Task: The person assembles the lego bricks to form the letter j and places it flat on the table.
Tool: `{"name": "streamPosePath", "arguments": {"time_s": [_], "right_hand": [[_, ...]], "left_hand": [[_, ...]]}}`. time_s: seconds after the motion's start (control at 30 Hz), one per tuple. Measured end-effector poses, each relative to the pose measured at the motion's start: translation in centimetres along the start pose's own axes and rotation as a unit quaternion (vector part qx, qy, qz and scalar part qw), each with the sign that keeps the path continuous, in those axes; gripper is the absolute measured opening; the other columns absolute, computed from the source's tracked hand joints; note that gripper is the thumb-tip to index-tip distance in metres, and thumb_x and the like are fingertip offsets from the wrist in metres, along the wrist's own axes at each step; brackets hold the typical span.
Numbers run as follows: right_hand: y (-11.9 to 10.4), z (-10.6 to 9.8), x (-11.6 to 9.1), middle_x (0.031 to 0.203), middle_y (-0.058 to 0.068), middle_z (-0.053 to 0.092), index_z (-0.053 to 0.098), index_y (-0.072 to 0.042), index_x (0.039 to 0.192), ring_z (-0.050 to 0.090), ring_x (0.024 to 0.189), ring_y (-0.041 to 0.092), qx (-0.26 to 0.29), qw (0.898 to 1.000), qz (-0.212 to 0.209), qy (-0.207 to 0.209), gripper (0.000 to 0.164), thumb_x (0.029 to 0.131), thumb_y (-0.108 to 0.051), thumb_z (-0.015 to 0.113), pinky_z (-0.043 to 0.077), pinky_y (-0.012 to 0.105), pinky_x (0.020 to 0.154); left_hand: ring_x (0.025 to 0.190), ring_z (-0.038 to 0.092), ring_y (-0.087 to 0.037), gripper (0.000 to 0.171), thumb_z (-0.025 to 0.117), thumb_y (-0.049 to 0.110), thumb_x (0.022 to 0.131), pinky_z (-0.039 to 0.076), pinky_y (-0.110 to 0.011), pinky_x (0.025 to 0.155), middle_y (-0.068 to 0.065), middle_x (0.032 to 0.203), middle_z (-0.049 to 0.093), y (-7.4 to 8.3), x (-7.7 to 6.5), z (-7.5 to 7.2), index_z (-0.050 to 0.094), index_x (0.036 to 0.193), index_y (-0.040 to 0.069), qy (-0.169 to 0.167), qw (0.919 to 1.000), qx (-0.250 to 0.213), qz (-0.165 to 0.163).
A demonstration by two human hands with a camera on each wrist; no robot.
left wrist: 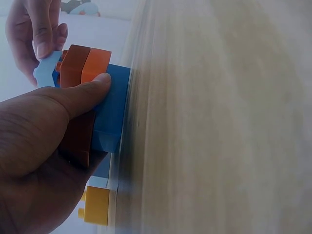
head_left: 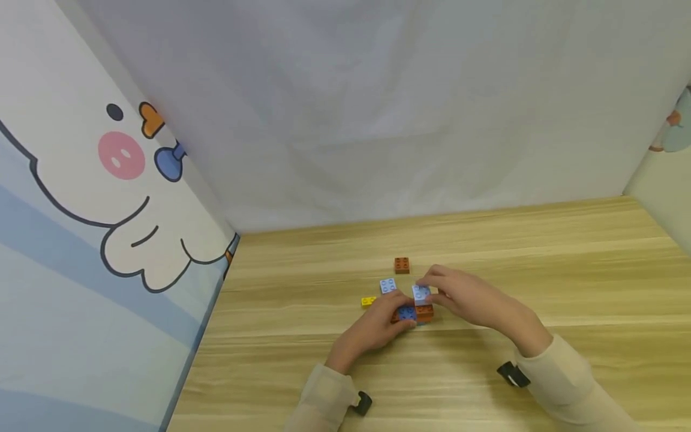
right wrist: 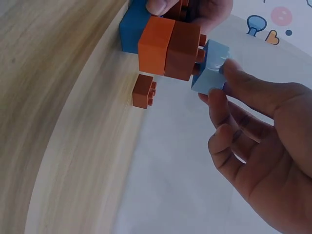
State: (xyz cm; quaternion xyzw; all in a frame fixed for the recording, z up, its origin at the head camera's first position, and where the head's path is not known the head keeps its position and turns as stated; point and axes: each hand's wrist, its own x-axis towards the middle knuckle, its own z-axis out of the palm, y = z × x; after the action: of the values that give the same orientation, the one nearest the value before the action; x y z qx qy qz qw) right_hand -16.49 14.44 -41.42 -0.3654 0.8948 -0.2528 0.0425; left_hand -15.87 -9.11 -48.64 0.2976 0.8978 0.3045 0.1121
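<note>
My left hand (head_left: 378, 324) grips a small stack of toy building bricks, its thumb along the near side. The stack has a dark blue base brick (right wrist: 131, 29) on the table, with an orange brick (right wrist: 156, 45) and a brown brick (right wrist: 183, 51) one above the other at its right end. In the head view a blue brick (head_left: 407, 314) shows beside that end, between the left thumb and fingers. Thumb and fingers of my right hand (head_left: 472, 298) pinch a light blue brick (right wrist: 212, 68), slightly tilted right at the brown brick's studs. The left hand covers part of the stack.
Beyond the stack lie a loose brown brick (head_left: 402, 265) and another light blue brick (head_left: 387, 285). A yellow brick (head_left: 368, 301) sits just left of the left hand. White cloth (head_left: 410, 120) hangs behind the wooden table (head_left: 540, 252); a printed cartoon panel (head_left: 65, 180) borders its left side.
</note>
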Motion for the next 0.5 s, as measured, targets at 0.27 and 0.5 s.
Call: {"name": "streamPosePath", "arguments": {"time_s": [0.27, 0.5], "right_hand": [[-0.32, -0.18, -0.31, 0.114, 0.000, 0.066, 0.071, -0.010, 0.124, 0.061, 0.088, 0.005, -0.007, 1.000, -0.018, -0.012, 0.028, 0.096, -0.015, 0.071, 0.052, 0.021, 0.071], [-0.69, -0.22, -0.33, 0.112, 0.001, 0.066, 0.072, -0.008, 0.123, 0.061, 0.086, 0.004, -0.012, 1.000, -0.019, -0.017, 0.028, 0.096, -0.014, 0.071, 0.052, 0.020, 0.070]], "left_hand": [[0.091, 0.050, -0.006, 0.036, 0.066, 0.028, 0.101, 0.042, -0.015, 0.079, -0.003, 0.121, 0.067, -0.12, 0.01, 0.09, 0.063, 0.132, 0.009, 0.005, 0.9999, -0.009, 0.004], [0.094, 0.052, -0.007, 0.036, 0.065, 0.027, 0.101, 0.043, -0.016, 0.082, -0.004, 0.123, 0.067, -0.03, -0.21, 0.01, 0.063, 0.132, 0.009, 0.003, 0.9999, -0.013, 0.005]]}}
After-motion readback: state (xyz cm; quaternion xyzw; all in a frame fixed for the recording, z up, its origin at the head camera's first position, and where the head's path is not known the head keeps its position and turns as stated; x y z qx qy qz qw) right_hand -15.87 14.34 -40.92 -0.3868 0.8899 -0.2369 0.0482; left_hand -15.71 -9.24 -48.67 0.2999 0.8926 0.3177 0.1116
